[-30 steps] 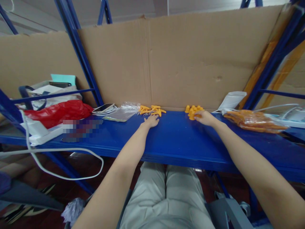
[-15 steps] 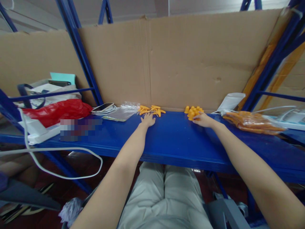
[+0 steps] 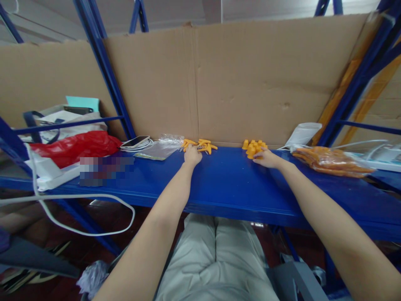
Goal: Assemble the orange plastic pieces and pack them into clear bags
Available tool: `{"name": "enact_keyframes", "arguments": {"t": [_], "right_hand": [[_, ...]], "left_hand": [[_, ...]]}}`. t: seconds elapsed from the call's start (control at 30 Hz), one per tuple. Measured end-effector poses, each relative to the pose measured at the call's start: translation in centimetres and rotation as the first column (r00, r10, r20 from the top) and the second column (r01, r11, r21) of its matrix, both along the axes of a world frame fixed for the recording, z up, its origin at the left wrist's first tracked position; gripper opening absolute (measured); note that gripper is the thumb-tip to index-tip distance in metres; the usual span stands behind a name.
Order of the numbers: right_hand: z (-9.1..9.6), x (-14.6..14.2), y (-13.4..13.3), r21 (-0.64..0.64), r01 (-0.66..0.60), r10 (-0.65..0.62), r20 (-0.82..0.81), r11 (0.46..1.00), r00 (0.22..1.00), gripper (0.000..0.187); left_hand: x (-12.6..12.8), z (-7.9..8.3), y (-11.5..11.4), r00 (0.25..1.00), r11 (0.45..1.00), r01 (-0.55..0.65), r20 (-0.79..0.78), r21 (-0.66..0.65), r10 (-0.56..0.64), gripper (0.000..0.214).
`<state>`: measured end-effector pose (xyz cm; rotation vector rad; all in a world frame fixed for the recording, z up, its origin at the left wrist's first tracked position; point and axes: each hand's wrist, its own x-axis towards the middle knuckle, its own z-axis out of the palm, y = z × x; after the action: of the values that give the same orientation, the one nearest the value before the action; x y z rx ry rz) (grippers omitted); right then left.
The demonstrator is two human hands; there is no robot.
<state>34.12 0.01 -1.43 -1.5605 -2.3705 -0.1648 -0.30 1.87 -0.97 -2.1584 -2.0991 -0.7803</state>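
Note:
My left hand [image 3: 192,156] rests at the back of the blue shelf, fingers curled down into a small heap of yellow branched plastic pieces [image 3: 207,146] with thin metal chains. The fingertips are hidden, and which piece they close on cannot be made out. To the right, several yellow cup-shaped plastic pieces [image 3: 251,148] stand clustered near the cardboard. Bent fingers of my right hand [image 3: 267,158] close around the front right edge of that cluster, on one cup-shaped piece that is largely covered.
A tall cardboard sheet [image 3: 238,79] walls off the back of the blue shelf [image 3: 225,184]. Left lie a clear plastic bag [image 3: 159,148], a phone [image 3: 139,141] with white cable and a red bag [image 3: 81,146]. Bagged orange material [image 3: 332,161] lies right. A white cable loop [image 3: 130,225] hangs in front.
My left hand's spread fingers have curled in, and the hand has shifted slightly left over the branched pieces. My right hand stays at the cup-shaped pieces.

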Motion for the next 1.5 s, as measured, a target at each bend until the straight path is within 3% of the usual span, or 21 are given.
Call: {"name": "enact_keyframes", "arguments": {"t": [0.17, 0.47, 0.8, 0.9, 1.1, 1.33, 1.5], "right_hand": [[-0.3, 0.3, 0.4, 0.024, -0.007, 0.007, 0.002, 1.0, 1.0, 0.032], [-0.6, 0.7, 0.8, 0.023, 0.018, -0.018, 0.018, 1.0, 1.0, 0.031], [-0.1, 0.2, 0.1, -0.029, 0.051, -0.051, 0.001, 0.998, 0.999, 0.032], [-0.2, 0.3, 0.2, -0.003, 0.035, -0.035, 0.007, 0.999, 0.999, 0.03], [-0.7, 0.7, 0.8, 0.004, 0.012, -0.012, 0.019, 1.0, 1.0, 0.03], [-0.5, 0.3, 0.6, -0.066, 0.072, -0.072, 0.003, 0.995, 0.997, 0.032], [-0.6, 0.6, 0.8, -0.047, 0.046, -0.046, 0.0, 0.998, 0.999, 0.033]], "left_hand": [[0.0, -0.5, 0.2, 1.0, 0.996, 0.011, 0.03, -0.089, -0.008, 0.058], [0.3, -0.1, 0.0, 1.0, 0.992, 0.029, -0.002, -0.126, -0.03, 0.05], [1.2, 0.8, -0.1, 0.996, 0.996, 0.089, -0.016, 0.001, -0.089, 0.041], [1.4, 0.8, 0.0, 0.984, 0.983, 0.18, 0.007, 0.047, -0.181, 0.038], [2.2, 0.8, 0.0, 0.903, 0.903, 0.427, 0.026, 0.043, -0.428, 0.039], [1.3, 0.2, 0.7, 0.939, 0.936, 0.342, 0.012, 0.086, -0.344, 0.062], [0.9, -1.1, 1.3, 0.934, 0.933, 0.354, -0.027, -0.072, -0.357, 0.066]]}}
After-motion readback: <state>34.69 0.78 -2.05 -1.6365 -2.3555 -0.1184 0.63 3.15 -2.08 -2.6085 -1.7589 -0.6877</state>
